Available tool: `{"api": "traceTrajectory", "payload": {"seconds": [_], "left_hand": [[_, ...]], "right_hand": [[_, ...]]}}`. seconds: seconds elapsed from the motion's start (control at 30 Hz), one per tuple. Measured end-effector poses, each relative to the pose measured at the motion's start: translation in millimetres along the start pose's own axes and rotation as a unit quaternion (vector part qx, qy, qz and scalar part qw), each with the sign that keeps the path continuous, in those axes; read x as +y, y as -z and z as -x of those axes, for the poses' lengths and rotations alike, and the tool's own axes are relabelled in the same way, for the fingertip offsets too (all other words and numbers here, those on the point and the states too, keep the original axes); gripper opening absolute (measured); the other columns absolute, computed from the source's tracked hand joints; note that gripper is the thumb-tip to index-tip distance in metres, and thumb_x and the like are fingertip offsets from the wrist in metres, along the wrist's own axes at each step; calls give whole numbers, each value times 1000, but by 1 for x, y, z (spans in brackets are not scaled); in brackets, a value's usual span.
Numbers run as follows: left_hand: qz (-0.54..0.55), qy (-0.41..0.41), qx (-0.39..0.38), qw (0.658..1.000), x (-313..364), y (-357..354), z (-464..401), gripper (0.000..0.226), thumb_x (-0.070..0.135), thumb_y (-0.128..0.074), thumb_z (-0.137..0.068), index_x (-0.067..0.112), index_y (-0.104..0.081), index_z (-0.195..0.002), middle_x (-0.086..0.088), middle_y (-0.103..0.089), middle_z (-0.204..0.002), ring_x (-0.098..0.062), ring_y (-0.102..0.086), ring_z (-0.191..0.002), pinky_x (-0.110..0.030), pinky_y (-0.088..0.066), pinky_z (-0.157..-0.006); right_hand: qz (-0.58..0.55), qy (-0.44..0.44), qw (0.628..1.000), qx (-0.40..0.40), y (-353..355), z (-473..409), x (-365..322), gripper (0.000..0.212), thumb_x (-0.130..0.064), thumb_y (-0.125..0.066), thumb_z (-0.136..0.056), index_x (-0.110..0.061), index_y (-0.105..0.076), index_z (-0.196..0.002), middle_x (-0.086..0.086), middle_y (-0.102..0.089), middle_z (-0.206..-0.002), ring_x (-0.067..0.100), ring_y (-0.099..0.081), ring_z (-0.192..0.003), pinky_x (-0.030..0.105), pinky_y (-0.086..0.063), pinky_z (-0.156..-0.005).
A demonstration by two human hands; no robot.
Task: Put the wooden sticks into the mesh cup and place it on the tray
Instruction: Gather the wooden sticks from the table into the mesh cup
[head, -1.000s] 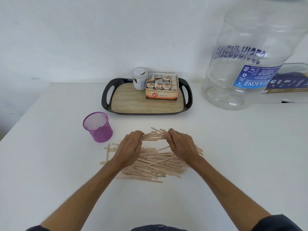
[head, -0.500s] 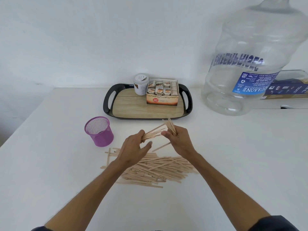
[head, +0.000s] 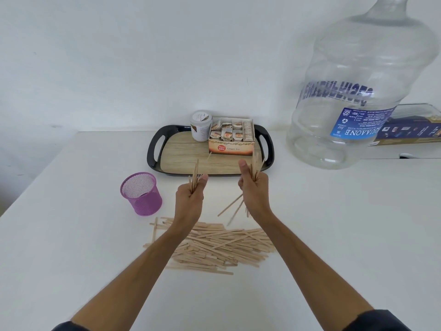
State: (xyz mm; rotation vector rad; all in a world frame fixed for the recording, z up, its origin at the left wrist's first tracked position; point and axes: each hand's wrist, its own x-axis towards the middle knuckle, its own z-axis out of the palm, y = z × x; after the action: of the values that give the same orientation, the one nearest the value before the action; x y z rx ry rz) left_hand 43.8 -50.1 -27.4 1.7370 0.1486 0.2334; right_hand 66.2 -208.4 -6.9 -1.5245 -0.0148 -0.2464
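Note:
A heap of thin wooden sticks lies on the white table in front of me. My left hand is raised above the heap and grips a small upright bundle of sticks. My right hand holds a second bundle, with a few sticks hanging loose and blurred below it. The purple mesh cup stands upright to the left of my left hand, with nothing visible inside. Behind the hands sits the black tray with a wood-look floor.
On the tray stand a white jar and an open box of tea bags, at its back right. A big clear water bottle stands at the right. A flat dark box lies behind it.
Both hands lifted off the heap with sticks, then drew apart, each keeping its own bundle turned upright. A few sticks are slipping down from the right hand.

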Motion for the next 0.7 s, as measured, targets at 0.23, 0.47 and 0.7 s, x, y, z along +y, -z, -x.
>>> {"api": "traceTrajectory", "payload": {"seconds": [0.23, 0.47, 0.7], "left_hand": [[45, 2, -20, 999, -21, -7, 14, 55, 40, -51, -98, 19, -37, -49, 4, -31, -45, -11, -24, -42, -21, -23, -41], [5, -29, 34, 999, -39, -11, 21, 60, 39, -64, -92, 21, -33, -43, 2, -29, -41, -14, -24, -41, -11, -38, -51], [5, -6, 55, 998, -41, -17, 28, 61, 39, -60, -93, 21, -29, -44, 2, -25, -42, -14, -22, -42, -33, -38, -56]], "right_hand": [[51, 5, 995, 80, -7, 20, 27, 57, -38, -57, -97, -20, -27, -52, -6, -26, -45, 10, -21, -42, 25, -20, -41], [76, 61, 992, 85, -10, 34, 44, 55, -42, -57, -96, -29, -28, -51, -10, -26, -44, 9, -22, -44, 31, -20, -42], [85, 62, 991, 86, -11, 45, 64, 55, -41, -60, -94, -13, -31, -56, -10, -24, -50, 14, -22, -52, 42, -32, -46]]}}
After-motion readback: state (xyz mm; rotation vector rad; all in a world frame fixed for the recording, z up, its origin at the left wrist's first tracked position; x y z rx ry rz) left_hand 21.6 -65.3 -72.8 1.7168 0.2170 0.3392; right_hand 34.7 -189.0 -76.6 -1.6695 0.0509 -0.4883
